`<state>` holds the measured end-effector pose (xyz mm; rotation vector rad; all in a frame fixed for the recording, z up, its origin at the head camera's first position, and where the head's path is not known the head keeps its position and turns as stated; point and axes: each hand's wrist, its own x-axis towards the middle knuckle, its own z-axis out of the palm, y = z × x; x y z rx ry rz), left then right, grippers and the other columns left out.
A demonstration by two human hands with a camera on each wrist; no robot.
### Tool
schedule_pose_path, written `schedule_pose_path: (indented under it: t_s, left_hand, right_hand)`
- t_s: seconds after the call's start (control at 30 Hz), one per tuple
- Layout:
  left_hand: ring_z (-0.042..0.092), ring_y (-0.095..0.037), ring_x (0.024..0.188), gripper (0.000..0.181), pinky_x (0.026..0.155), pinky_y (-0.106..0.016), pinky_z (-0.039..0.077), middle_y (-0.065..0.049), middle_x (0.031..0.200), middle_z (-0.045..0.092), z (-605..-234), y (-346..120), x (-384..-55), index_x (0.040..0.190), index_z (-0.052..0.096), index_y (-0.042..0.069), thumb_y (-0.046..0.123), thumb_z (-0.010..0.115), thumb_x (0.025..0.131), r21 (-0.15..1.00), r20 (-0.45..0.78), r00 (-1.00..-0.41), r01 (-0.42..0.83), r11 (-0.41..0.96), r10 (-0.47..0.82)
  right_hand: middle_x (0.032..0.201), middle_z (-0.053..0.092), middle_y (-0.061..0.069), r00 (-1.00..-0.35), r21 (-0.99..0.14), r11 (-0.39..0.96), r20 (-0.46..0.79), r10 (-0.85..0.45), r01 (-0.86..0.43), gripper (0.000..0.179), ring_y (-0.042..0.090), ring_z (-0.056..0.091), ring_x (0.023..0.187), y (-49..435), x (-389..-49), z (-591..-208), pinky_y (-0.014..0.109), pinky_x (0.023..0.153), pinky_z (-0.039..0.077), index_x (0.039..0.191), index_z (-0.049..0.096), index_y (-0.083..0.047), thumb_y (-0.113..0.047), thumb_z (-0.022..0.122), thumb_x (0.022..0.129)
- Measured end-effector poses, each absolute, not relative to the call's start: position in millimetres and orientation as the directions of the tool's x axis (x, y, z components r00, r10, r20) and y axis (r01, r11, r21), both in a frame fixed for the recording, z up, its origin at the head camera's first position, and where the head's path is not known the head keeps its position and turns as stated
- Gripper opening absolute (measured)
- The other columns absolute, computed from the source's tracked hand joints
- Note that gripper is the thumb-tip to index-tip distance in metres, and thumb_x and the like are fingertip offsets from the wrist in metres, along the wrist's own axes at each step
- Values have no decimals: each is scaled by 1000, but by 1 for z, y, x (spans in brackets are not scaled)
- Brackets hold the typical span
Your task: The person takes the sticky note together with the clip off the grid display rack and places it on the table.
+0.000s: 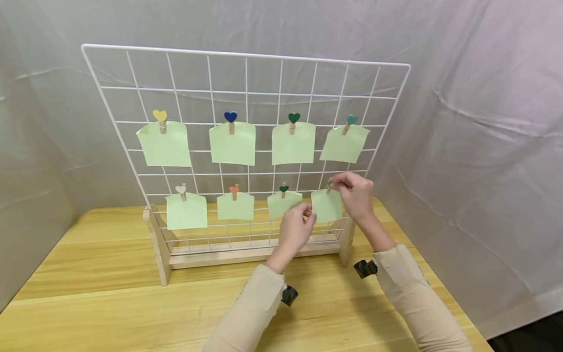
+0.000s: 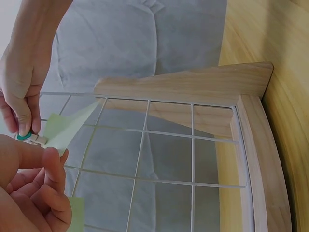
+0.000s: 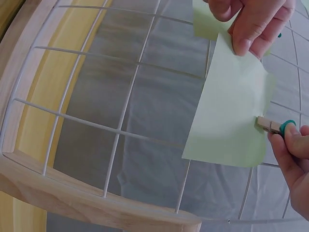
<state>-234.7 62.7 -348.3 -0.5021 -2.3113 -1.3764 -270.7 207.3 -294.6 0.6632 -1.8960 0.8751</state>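
My left hand (image 1: 297, 228) pinches the left edge of a pale green paper note (image 1: 326, 207) at the lower right of a white wire grid (image 1: 184, 50). My right hand (image 1: 357, 194) grips a small wooden clothespin (image 3: 270, 125) by its end with a teal heart. In the right wrist view, the clothespin's tip is at the note's edge, and the left fingers (image 3: 244, 43) hold another side. The left wrist view shows the same note (image 2: 63, 133) edge-on, with both hands close around it. Part of the neighbouring note (image 1: 281, 204) is hidden behind my left hand.
Four-across rows aside, several green notes hang by heart clothespins, including yellow (image 1: 160, 116), blue (image 1: 230, 117), white (image 1: 181, 189) and orange (image 1: 234, 189) ones. The grid stands in a wooden base (image 1: 246, 256) on a wooden table (image 1: 110, 318). Grey cloth (image 1: 462, 146) surrounds it.
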Motion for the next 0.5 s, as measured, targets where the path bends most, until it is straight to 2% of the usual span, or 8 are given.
schedule_pose_path:
  t_s: [0.17, 0.37, 0.5]
  left_hand:
    - [57, -14, 60, 12, 54, -19, 44, -8, 79, 64, -348, 62, -231, 91, 63, -2, 2, 61, 80, 752, 508, -855, 498, 433, 101]
    - [56, -13, 59, 11, 54, -18, 44, -7, 78, 64, -351, 61, -228, 90, 63, -1, 2, 61, 79, 747, 521, -847, 513, 423, 105]
    - [54, -11, 56, 11, 52, -18, 43, -7, 76, 64, -354, 61, -226, 89, 63, -2, 2, 61, 79, 753, 520, -847, 514, 412, 107]
  right_hand:
    - [69, 64, 18, -392, -297, 572, 919, -48, -765, 17, 29, 63, 61, 207, -269, -293, 10, 59, 45, 65, 62, 8, 24, 59, 68]
    - [72, 62, 24, -380, -307, 511, 924, -42, -803, 15, 34, 61, 64, 207, -267, -292, 12, 61, 47, 70, 61, 13, 25, 64, 62]
    - [76, 62, 25, -385, -327, 466, 922, -31, -822, 13, 31, 61, 68, 210, -264, -291, 13, 65, 47, 72, 61, 14, 24, 63, 64]
